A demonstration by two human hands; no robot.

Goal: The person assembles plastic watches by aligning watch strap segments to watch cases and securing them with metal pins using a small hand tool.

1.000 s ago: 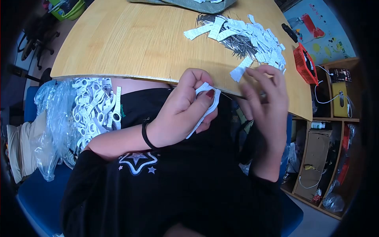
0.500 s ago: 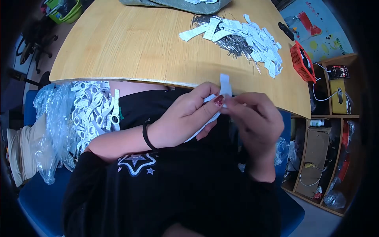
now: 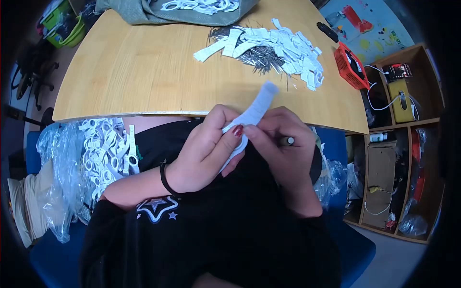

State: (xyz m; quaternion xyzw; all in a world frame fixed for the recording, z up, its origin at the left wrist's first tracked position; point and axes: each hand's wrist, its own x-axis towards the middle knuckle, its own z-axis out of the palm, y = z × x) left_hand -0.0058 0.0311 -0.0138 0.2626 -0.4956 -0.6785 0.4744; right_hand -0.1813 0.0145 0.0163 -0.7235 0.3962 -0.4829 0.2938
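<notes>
In front of my chest, my left hand [image 3: 204,151] is closed on a white strip [image 3: 259,105] with a rounded, ring-like lower part. The strip's free end rises up and to the right above the fingers. My right hand [image 3: 288,146] meets it there, its thumb pressed on the strip beside the left thumb. A small rod [image 3: 287,140] with a pale round end shows between the curled right fingers; its other end is hidden. On my lap to the left lies a heap of white ring-ended strips [image 3: 108,149].
On the wooden table [image 3: 134,72] lie a pile of white pieces [image 3: 293,50] and thin dark metal pins [image 3: 263,58]. A grey sack [image 3: 144,14] with more white rings stands at the back. A red basket [image 3: 349,67] sits at the right edge, near wooden shelves [image 3: 413,122].
The white strip now leans to the right and shows more of its length. My right hand has moved closer to the left, and the rod's end has come into sight. The view has shifted.
</notes>
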